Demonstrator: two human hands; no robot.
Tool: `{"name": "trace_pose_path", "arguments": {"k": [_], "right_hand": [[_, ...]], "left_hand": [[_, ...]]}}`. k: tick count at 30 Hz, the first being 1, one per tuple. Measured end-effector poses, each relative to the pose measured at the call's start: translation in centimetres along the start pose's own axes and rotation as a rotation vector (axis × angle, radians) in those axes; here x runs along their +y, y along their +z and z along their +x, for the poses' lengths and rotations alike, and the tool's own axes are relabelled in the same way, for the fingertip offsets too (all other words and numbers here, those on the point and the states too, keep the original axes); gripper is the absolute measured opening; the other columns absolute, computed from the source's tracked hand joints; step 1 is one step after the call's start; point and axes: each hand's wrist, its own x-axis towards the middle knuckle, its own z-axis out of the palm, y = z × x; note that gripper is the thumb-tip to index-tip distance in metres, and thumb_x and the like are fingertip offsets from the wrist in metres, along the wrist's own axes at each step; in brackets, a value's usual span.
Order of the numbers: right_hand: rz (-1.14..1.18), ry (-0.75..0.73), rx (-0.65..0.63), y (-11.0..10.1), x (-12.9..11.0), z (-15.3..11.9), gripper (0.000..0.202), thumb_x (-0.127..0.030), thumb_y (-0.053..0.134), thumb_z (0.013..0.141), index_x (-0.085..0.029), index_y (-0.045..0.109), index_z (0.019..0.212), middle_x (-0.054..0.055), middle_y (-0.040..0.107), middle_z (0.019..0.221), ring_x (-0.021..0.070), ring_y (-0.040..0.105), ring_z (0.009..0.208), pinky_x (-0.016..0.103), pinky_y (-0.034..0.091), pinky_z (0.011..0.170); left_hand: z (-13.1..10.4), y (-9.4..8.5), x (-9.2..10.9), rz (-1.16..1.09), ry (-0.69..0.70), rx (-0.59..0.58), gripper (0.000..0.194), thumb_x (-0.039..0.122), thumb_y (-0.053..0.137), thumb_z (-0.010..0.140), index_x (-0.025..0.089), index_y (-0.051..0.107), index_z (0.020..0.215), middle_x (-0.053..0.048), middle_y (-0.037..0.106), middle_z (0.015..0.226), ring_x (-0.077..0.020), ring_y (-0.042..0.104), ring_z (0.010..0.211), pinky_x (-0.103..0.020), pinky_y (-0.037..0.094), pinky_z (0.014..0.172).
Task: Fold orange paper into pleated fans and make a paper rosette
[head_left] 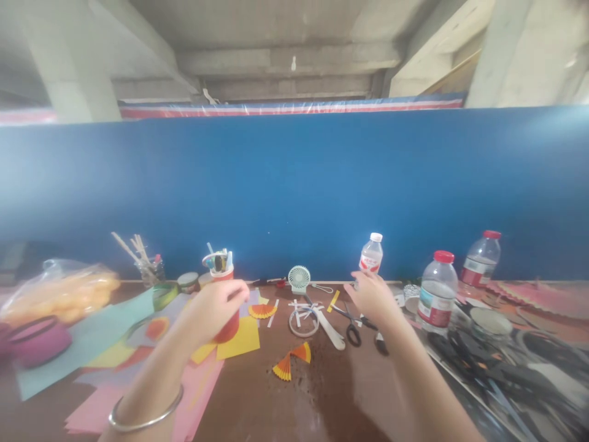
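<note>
My left hand (221, 304) is raised in front of a red cup (229, 331) holding pens and other tools. Its fingers are loosely bent, with a gap at the thumb and nothing visible between them. On the other side, my right hand (372, 296) hovers before a small white-capped bottle (372, 252), thumb and fingers apart. Black-handled scissors (353, 334) lie below it. Between my hands are two folded orange-and-yellow paper fans, one a bow-like piece (292, 362) and one a half-round (262, 311), plus a clear ring (304, 322) and a white-handled tool (331, 331).
A mint mini fan (299, 279) stands at the back against a blue partition (285, 184). Coloured paper sheets (200, 393) and a bag of yellow stuff (59, 291) lie left. Red-capped bottles (437, 291) and a jumble of black tools (497, 368) crowd the right.
</note>
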Motion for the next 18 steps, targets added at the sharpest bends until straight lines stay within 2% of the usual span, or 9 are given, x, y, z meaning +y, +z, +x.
{"name": "trace_pose_path", "arguments": {"k": [1, 2, 3, 6, 9, 11, 13, 15, 18], "right_hand": [[0.128, -0.08, 0.081, 0.1, -1.6, -0.7, 0.03, -0.025, 0.044, 0.076, -0.015, 0.057, 0.102, 0.012, 0.055, 0.113, 0.0237, 0.044, 0.11, 0.033, 0.033, 0.088], [0.313, -0.149, 0.088, 0.3, -3.2, -1.6, 0.031, -0.022, 0.04, 0.078, -0.018, 0.054, 0.105, 0.009, 0.052, 0.117, 0.0203, 0.042, 0.113, 0.031, 0.032, 0.091], [0.523, -0.205, 0.029, 0.6, -4.9, -2.5, 0.03, -0.02, 0.036, 0.08, -0.02, 0.052, 0.105, 0.006, 0.053, 0.116, 0.0175, 0.045, 0.109, 0.029, 0.034, 0.09], [1.016, -0.257, -0.273, 2.3, -8.9, -5.3, 0.024, -0.031, 0.041, 0.082, -0.021, 0.048, 0.102, 0.004, 0.059, 0.1, 0.0153, 0.055, 0.092, 0.027, 0.041, 0.079], [1.279, -0.112, -0.596, 4.3, -10.4, -6.8, 0.024, -0.04, 0.048, 0.079, -0.019, 0.048, 0.09, 0.001, 0.058, 0.075, 0.009, 0.053, 0.054, 0.022, 0.041, 0.054], [1.331, -0.035, -0.632, 5.3, -10.3, -6.8, 0.024, -0.041, 0.054, 0.074, -0.017, 0.049, 0.077, -0.004, 0.051, 0.058, 0.0034, 0.037, 0.039, 0.016, 0.028, 0.041], [1.324, -0.002, -0.581, 5.8, -9.8, -6.4, 0.022, -0.037, 0.059, 0.07, -0.017, 0.049, 0.068, -0.007, 0.043, 0.051, 0.0022, 0.025, 0.037, 0.016, 0.016, 0.036], [1.291, 0.012, -0.517, 6.0, -9.3, -6.0, 0.019, -0.033, 0.059, 0.068, -0.017, 0.05, 0.065, -0.008, 0.039, 0.048, 0.0027, 0.023, 0.037, 0.017, 0.013, 0.036], [1.139, -0.008, -0.447, 6.3, -8.7, -5.5, 0.017, -0.033, 0.057, 0.067, -0.017, 0.054, 0.067, -0.007, 0.037, 0.049, 0.0036, 0.024, 0.039, 0.017, 0.016, 0.037]], "left_hand": [[0.1, 0.2, 0.8, 0.002, 0.015, -0.025, 0.026, 0.034, 0.033, 0.079, 0.02, 0.051, 0.067, 0.005, 0.048, 0.057, -0.0127, 0.045, 0.053, -0.024, 0.029, 0.053], [0.1, 0.4, 1.6, -0.01, 0.045, -0.046, 0.025, 0.034, 0.033, 0.079, 0.021, 0.052, 0.068, 0.005, 0.048, 0.058, -0.0125, 0.045, 0.054, -0.024, 0.029, 0.053], [0.2, 0.7, 2.2, -0.022, 0.077, -0.057, 0.026, 0.034, 0.033, 0.08, 0.02, 0.051, 0.067, 0.005, 0.049, 0.058, -0.0126, 0.045, 0.055, -0.024, 0.029, 0.053], [0.1, 1.5, 3.5, -0.038, 0.131, -0.053, 0.028, 0.034, 0.032, 0.081, 0.02, 0.051, 0.066, 0.004, 0.05, 0.058, -0.0124, 0.045, 0.054, -0.024, 0.028, 0.051], [0.1, 2.0, 3.5, -0.022, 0.131, -0.016, 0.029, 0.033, 0.032, 0.08, 0.02, 0.051, 0.063, 0.003, 0.051, 0.057, -0.0121, 0.044, 0.052, -0.024, 0.026, 0.05], [0.2, 1.9, 3.1, 0.014, 0.107, 0.031, 0.027, 0.033, 0.033, 0.079, 0.02, 0.052, 0.063, 0.004, 0.049, 0.053, -0.0119, 0.042, 0.049, -0.024, 0.024, 0.048], [0.3, 1.6, 2.5, 0.049, 0.073, 0.075, 0.026, 0.033, 0.035, 0.079, 0.021, 0.053, 0.065, 0.005, 0.046, 0.05, -0.0118, 0.04, 0.047, -0.024, 0.023, 0.047], [0.4, 1.2, 2.0, 0.063, 0.046, 0.099, 0.025, 0.032, 0.035, 0.078, 0.022, 0.055, 0.066, 0.004, 0.046, 0.049, -0.0122, 0.041, 0.047, -0.024, 0.024, 0.048], [0.9, 1.1, 1.1, 0.072, 0.02, 0.105, 0.024, 0.031, 0.036, 0.077, 0.022, 0.056, 0.066, 0.003, 0.051, 0.051, -0.0139, 0.047, 0.049, -0.025, 0.027, 0.05]]}}
